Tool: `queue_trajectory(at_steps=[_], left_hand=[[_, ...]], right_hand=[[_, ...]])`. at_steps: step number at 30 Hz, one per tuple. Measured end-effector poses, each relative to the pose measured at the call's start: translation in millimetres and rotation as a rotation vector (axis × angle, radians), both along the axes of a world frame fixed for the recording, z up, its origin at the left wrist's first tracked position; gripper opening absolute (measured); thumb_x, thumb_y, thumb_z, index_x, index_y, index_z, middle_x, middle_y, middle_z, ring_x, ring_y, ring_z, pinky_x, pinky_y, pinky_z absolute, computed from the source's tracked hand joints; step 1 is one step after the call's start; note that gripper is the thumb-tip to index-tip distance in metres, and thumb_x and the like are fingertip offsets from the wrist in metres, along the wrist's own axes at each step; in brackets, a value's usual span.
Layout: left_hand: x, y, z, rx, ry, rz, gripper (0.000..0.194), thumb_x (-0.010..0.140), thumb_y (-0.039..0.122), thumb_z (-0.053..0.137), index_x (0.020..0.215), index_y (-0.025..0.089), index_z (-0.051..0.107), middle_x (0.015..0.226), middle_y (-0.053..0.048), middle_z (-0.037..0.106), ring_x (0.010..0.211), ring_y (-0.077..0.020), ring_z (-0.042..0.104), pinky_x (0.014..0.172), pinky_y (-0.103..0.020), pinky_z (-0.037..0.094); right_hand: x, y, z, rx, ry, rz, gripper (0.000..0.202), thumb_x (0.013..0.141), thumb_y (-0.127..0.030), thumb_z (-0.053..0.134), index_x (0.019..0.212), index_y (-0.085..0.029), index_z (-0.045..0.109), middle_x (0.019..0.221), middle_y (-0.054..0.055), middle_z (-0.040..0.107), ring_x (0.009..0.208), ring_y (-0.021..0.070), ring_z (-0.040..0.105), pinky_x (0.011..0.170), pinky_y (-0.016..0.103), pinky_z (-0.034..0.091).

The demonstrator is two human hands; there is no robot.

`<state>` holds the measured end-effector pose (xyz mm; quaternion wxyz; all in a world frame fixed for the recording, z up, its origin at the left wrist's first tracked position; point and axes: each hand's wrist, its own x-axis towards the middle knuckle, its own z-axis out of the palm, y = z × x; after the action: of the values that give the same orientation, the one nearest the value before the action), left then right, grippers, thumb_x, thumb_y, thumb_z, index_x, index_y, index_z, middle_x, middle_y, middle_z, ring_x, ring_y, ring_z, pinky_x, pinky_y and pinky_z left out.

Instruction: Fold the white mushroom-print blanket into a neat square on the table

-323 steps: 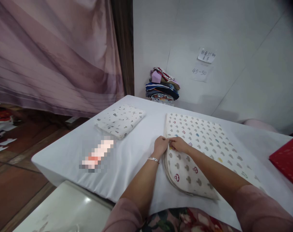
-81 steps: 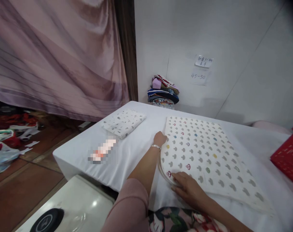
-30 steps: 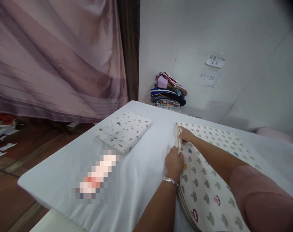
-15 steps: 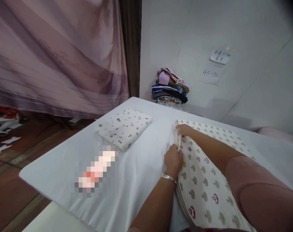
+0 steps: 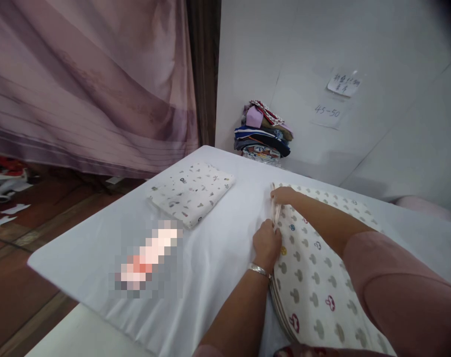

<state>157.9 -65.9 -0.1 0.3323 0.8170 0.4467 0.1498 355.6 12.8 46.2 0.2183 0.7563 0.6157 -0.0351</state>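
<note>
A cream cloth with grey mushroom prints [image 5: 314, 282] lies in folded layers on the right part of the white-covered table [image 5: 218, 238]. My left hand [image 5: 266, 243], with a silver bracelet at the wrist, is closed on the left edge of these layers. Farther along the same edge, my right hand [image 5: 283, 196] pinches the cloth near its far left corner. My right forearm crosses over the cloth. A folded white cloth with small prints [image 5: 191, 193] lies flat to the left of my hands.
A blurred-out, pixelated item [image 5: 149, 260] is at the table's left. Folded clothes [image 5: 262, 134] are stacked beyond the far edge, against a grey wall with two paper notes [image 5: 327, 113]. A pink curtain [image 5: 98, 89] hangs at the left.
The view has shifted slightly. Both hands keep their grip on the cloth's edge in nearly the same place.
</note>
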Motion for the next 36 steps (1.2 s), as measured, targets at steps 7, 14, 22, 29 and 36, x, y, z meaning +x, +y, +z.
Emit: queue_trajectory(at_steps=[7,14,22,29,36], left_hand=[[1.4,-0.3,-1.8,0.005,-0.019,0.011,0.016,0.085,0.031,0.044,0.097,0.022,0.051,0.093,-0.003,0.064,0.084,-0.0187,0.059,0.071,-0.029,0.038],[2.6,0.5,-4.5,0.012,-0.037,0.017,0.014,0.084,0.03,0.045,0.095,0.023,0.051,0.092,-0.002,0.064,0.083,-0.0182,0.059,0.07,-0.029,0.038],[2.8,0.4,-5.6,0.017,-0.049,0.023,0.013,0.084,0.031,0.045,0.093,0.023,0.05,0.091,-0.002,0.064,0.082,-0.0188,0.059,0.069,-0.03,0.038],[0.8,-0.3,-2.6,0.013,-0.054,0.01,0.013,0.085,0.03,0.044,0.094,0.023,0.05,0.093,-0.003,0.064,0.083,-0.0193,0.06,0.07,-0.03,0.038],[-1.0,1.1,0.3,-0.044,-0.062,0.033,0.02,0.084,0.03,0.045,0.102,0.022,0.049,0.094,-0.004,0.065,0.085,-0.0191,0.06,0.071,-0.029,0.039]], right_hand=[[-3.2,3.3,-1.7,-0.035,-0.094,0.078,0.022,0.076,-0.014,0.053,0.093,-0.022,0.065,0.103,0.009,0.063,0.095,0.0243,0.058,0.071,0.032,0.045],[-2.6,3.1,0.1,-0.026,-0.13,0.239,0.024,0.078,-0.015,0.052,0.098,-0.022,0.065,0.115,0.012,0.054,0.109,0.027,0.046,0.078,0.033,0.042],[0.3,5.0,0.1,-0.091,-0.117,0.393,0.016,0.076,-0.014,0.054,0.086,-0.018,0.066,0.101,0.009,0.061,0.103,0.024,0.048,0.079,0.032,0.038],[2.2,9.9,3.5,-0.118,-0.105,0.406,0.015,0.073,-0.014,0.057,0.086,-0.017,0.064,0.096,0.01,0.064,0.097,0.0229,0.053,0.078,0.031,0.038],[3.1,23.6,5.7,-0.073,-0.055,0.337,0.028,0.074,-0.013,0.055,0.1,-0.019,0.063,0.103,0.01,0.063,0.095,0.0205,0.055,0.078,0.027,0.039]])
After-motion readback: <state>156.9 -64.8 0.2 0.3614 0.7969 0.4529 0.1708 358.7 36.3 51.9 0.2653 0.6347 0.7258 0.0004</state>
